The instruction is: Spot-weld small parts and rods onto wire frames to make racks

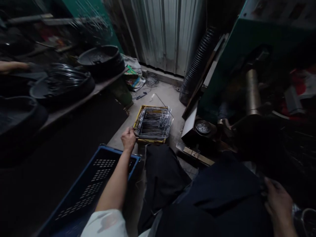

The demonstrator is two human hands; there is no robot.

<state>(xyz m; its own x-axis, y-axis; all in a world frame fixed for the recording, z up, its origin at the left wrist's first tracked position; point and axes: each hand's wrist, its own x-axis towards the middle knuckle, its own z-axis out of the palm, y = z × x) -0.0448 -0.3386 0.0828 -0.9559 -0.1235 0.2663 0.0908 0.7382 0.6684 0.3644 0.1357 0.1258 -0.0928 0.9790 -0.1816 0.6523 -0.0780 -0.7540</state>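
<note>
My left hand point(128, 139) is closed at the near left corner of a yellow crate point(151, 141), its fingers wrapped round the rim. Inside the crate lies a stack of bent metal wire frames point(155, 123), and one long wire sticks up above them at the right. Low on the right, my right hand point(278, 200) is beside my dark-clothed leg point(229, 194). Its fingers are dim and partly hidden, so what they hold, if anything, cannot be made out.
A blue plastic crate point(98, 174) stands by my left arm. Black round tubs point(103, 57) line a bench at left, where another person's arm point(13, 65) reaches in. A green machine point(222, 69) and a bowl of small metal parts point(203, 127) are at right. Behind is a corrugated wall point(163, 33).
</note>
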